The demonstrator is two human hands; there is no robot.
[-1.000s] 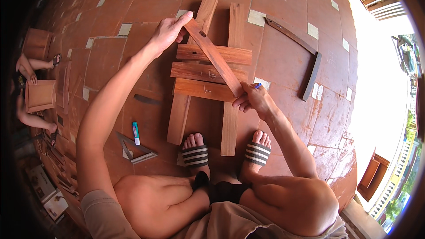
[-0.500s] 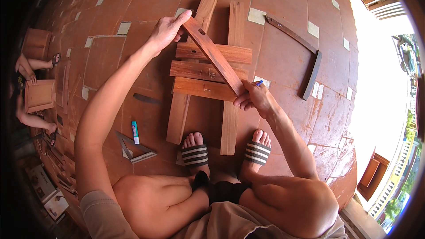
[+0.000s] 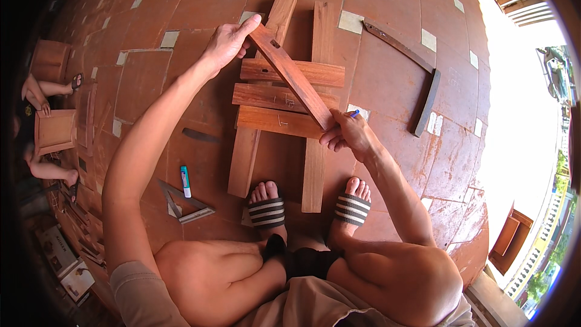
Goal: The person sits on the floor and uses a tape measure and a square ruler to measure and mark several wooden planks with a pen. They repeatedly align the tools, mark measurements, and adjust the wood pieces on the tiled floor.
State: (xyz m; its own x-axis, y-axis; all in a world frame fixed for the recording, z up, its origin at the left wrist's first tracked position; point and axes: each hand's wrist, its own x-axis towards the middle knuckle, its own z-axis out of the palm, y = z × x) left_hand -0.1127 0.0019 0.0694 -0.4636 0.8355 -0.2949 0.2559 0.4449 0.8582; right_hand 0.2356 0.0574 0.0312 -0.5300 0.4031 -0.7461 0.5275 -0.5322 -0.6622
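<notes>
A reddish wooden board (image 3: 290, 74) with a small slot near its far end is held at a slant between my hands. My left hand (image 3: 229, 43) grips the far left end, thumb on top. At the near right end, my right hand (image 3: 350, 133) pinches the board, and a blue pen (image 3: 354, 113) sticks out between its fingers. Below it, three shorter boards lie crosswise: a far one (image 3: 327, 74) with a slot, a middle one (image 3: 251, 94) and a near one (image 3: 260, 118), the last two bearing pencil marks. They rest on two long wooden beams (image 3: 244, 160) (image 3: 313, 172).
On the tiled floor lie a dark framing square (image 3: 431, 100) at right, and a triangular set square (image 3: 195, 214), a teal-and-white tube (image 3: 185, 181) and a dark flat strip (image 3: 201, 136) at left. Another person (image 3: 45, 94) sits at far left beside wooden panels (image 3: 55, 132). My sandalled feet flank the right beam.
</notes>
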